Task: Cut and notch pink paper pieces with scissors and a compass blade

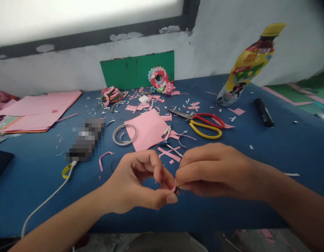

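My left hand (143, 182) pinches a small pink paper piece (174, 189) between thumb and fingers, low over the near part of the table. A dark bit shows at its edge, too small to make out. The closed fingers of my right hand (214, 171) meet the same piece from the right and hide part of it. Just beyond the hands lie narrow pink paper strips (169, 154) and a pen-like white and blue stick (174, 149). Farther back are a pink paper square (148, 129), a roll of tape (114, 136) and scissors (204, 120) with red and yellow handles.
A tilted yellow-labelled bottle (246, 66) and a black cylinder (263, 112) stand or lie at right. Pink sheets (46, 108) and a blurred-out phone (85, 140) with a white cable (49, 197) are left. Folded-paper rings (159, 77) sit by a green board (125, 71) among scraps.
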{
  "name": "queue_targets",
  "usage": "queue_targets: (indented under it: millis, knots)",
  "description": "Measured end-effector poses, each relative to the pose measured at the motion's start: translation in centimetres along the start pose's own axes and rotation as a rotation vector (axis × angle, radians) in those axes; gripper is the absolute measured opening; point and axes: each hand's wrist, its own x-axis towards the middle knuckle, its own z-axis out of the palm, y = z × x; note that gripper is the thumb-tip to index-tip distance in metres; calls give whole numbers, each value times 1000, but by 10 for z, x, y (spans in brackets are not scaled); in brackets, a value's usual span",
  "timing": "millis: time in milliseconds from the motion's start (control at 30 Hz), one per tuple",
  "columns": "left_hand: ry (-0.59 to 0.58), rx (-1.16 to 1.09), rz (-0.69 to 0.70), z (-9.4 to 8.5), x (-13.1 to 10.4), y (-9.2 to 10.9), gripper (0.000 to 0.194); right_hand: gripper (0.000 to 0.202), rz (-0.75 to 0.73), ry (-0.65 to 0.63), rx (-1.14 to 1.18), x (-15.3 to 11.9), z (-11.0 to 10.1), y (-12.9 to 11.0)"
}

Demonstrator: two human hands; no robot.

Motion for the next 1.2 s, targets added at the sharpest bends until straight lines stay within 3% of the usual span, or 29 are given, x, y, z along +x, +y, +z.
queue_targets:
  millis: [667,900,1200]
  knots:
    - [-37,-10,-102,4,3,3,34,12,-37,15,-182,-1,9,-3]
    - [-37,6,-99,4,3,3,35,15,-12,98,-196,-2,12,-4]
    - [56,155,-11,3,1,1,34,12,141,27,-3,0,3,-4]
